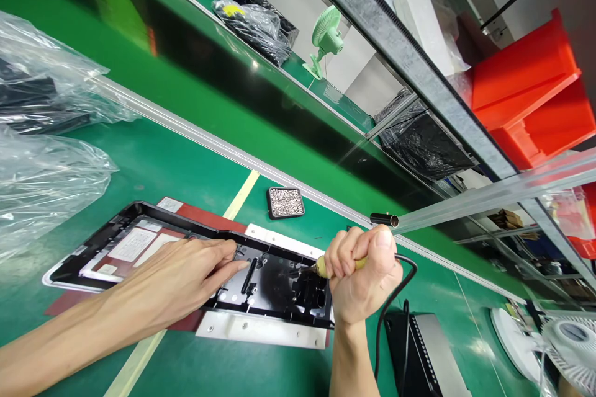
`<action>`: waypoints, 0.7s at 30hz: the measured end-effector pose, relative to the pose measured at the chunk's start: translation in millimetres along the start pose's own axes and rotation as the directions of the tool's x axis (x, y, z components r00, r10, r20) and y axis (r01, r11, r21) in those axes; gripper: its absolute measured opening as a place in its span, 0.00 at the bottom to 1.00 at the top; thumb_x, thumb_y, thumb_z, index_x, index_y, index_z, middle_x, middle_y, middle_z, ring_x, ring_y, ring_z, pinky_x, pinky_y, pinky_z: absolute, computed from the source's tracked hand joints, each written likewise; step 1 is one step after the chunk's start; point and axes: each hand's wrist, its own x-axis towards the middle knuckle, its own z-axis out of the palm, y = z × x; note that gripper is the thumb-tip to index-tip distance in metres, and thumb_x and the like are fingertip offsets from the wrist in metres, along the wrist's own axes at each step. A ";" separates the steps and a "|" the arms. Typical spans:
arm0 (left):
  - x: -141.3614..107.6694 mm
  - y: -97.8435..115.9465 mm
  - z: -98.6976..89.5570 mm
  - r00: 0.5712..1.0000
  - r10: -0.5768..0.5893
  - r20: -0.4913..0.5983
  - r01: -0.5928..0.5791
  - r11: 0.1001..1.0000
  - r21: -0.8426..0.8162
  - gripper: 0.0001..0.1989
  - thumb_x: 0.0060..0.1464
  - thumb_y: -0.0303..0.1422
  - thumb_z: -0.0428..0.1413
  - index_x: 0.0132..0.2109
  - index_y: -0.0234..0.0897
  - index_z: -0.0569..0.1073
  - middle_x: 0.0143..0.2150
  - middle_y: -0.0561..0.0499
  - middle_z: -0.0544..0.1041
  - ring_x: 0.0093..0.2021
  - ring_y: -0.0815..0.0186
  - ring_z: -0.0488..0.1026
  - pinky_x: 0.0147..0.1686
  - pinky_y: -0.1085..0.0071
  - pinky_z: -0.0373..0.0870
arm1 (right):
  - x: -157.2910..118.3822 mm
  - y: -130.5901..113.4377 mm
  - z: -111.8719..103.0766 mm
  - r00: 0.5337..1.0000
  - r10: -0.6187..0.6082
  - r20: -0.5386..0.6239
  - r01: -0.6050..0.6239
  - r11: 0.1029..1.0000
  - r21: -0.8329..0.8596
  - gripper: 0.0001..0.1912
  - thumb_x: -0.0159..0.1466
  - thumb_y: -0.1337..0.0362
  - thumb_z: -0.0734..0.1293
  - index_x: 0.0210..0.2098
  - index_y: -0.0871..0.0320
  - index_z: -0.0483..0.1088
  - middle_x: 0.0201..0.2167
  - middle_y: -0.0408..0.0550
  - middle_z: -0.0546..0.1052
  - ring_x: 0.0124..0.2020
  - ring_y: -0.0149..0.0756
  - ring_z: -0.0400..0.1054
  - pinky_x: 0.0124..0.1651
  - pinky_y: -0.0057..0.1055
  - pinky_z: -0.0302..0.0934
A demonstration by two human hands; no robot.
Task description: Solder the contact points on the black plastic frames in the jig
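A long black plastic housing [274,285] lies open side up on a brown board between white rails [261,330]. My right hand [361,267] is wrapped round the yellow handle of a soldering iron [322,265], which has a black cord. The iron's tip points left into the housing's right part; whether it touches the plastic I cannot tell. My left hand [195,267] rests over the middle of the housing, thumb stretched out and apart from the bent fingers, with nothing visible in it. Beyond the housing sits a small black tray [285,203] full of tiny metal pieces.
Clear plastic bags [46,186] lie at the left. A black tube [384,219] stands by the metal rail behind the work. At lower right are a dark metal-faced box [426,353] and a white fan [568,341]. Red bins [531,93] hang upper right; a person's arm shows across the line.
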 end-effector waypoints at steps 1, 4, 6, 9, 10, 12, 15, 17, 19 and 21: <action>0.0 -0.2 0.2 1.000 0.000 -0.002 0.000 1.000 -0.003 0.23 0.70 0.50 0.43 0.30 0.42 0.64 0.25 0.51 0.73 0.26 0.58 0.71 0.30 0.65 0.48 | 0.0 0.2 -0.1 1.000 -0.001 -0.001 0.001 1.000 0.001 0.24 0.73 0.56 0.64 0.22 0.55 0.56 0.13 0.33 0.54 0.13 0.25 0.46 0.14 0.21 0.46; -0.5 -1.0 0.9 1.000 -0.001 -0.004 0.001 1.000 -0.013 0.23 0.70 0.50 0.44 0.29 0.42 0.64 0.25 0.51 0.73 0.26 0.57 0.71 0.30 0.65 0.48 | 0.1 0.2 -0.2 1.000 -0.010 0.007 0.010 1.000 0.001 0.24 0.73 0.56 0.64 0.22 0.55 0.56 0.13 0.33 0.54 0.13 0.25 0.46 0.14 0.21 0.46; -0.8 -1.2 1.0 1.000 -0.002 -0.004 0.002 1.000 -0.017 0.23 0.70 0.50 0.44 0.29 0.42 0.64 0.25 0.51 0.72 0.26 0.58 0.70 0.30 0.65 0.48 | 0.0 -0.1 -0.3 1.000 -0.015 0.010 0.015 1.000 0.002 0.24 0.73 0.56 0.64 0.22 0.55 0.56 0.13 0.34 0.54 0.13 0.25 0.46 0.14 0.22 0.46; -0.9 -0.7 0.6 1.000 -0.003 0.000 0.003 1.000 -0.016 0.23 0.70 0.49 0.44 0.30 0.42 0.64 0.25 0.51 0.72 0.26 0.58 0.70 0.30 0.64 0.48 | -0.3 -0.7 -0.3 1.000 -0.004 0.006 0.004 1.000 0.007 0.24 0.73 0.56 0.64 0.23 0.55 0.57 0.13 0.34 0.54 0.13 0.25 0.46 0.14 0.22 0.46; -0.8 -0.5 0.5 1.000 -0.003 0.005 0.003 1.000 -0.012 0.22 0.70 0.49 0.43 0.30 0.42 0.64 0.26 0.51 0.73 0.27 0.57 0.71 0.31 0.64 0.48 | -0.4 -0.7 -0.2 1.000 -0.003 0.006 0.003 1.000 0.009 0.24 0.73 0.56 0.65 0.23 0.55 0.57 0.13 0.34 0.54 0.13 0.25 0.46 0.14 0.22 0.46; -0.5 -0.1 0.4 1.000 -0.003 0.017 0.003 1.000 0.000 0.23 0.71 0.49 0.43 0.31 0.42 0.64 0.26 0.51 0.73 0.28 0.57 0.72 0.31 0.64 0.48 | -0.5 -0.2 0.1 1.000 -0.011 0.011 0.011 1.000 0.011 0.24 0.73 0.57 0.65 0.23 0.55 0.56 0.13 0.34 0.54 0.13 0.25 0.47 0.14 0.22 0.46; -0.1 -0.1 0.5 0.999 -0.008 0.039 0.008 1.000 0.010 0.23 0.71 0.49 0.42 0.31 0.42 0.63 0.26 0.51 0.73 0.28 0.56 0.72 0.31 0.65 0.48 | -0.6 0.6 -0.2 1.000 -0.014 0.010 0.014 1.000 0.009 0.24 0.73 0.57 0.65 0.22 0.55 0.56 0.13 0.34 0.54 0.13 0.25 0.47 0.14 0.22 0.46; -0.2 -0.2 0.6 0.999 -0.013 0.045 0.013 1.000 0.008 0.23 0.71 0.49 0.42 0.31 0.42 0.63 0.26 0.51 0.73 0.28 0.56 0.72 0.31 0.65 0.48 | -0.8 0.6 -0.8 1.000 0.000 0.004 0.000 1.000 0.009 0.24 0.73 0.57 0.65 0.22 0.55 0.57 0.13 0.34 0.54 0.13 0.25 0.46 0.13 0.22 0.46; -0.6 -0.2 0.6 0.999 -0.013 0.040 0.012 1.000 0.006 0.23 0.71 0.49 0.42 0.31 0.42 0.63 0.26 0.51 0.73 0.28 0.56 0.72 0.31 0.65 0.48 | -1.0 0.0 -1.5 1.000 0.003 0.000 -0.003 1.000 0.008 0.24 0.73 0.56 0.65 0.22 0.55 0.56 0.13 0.34 0.54 0.13 0.25 0.46 0.13 0.22 0.46; -1.2 0.0 0.5 0.999 -0.012 0.040 0.012 1.000 0.013 0.23 0.71 0.50 0.42 0.31 0.42 0.63 0.26 0.51 0.73 0.28 0.56 0.72 0.31 0.64 0.48 | -1.3 -0.7 -1.6 1.000 -0.002 -0.001 0.002 1.000 0.004 0.24 0.73 0.56 0.65 0.22 0.55 0.56 0.13 0.34 0.54 0.13 0.25 0.46 0.13 0.22 0.46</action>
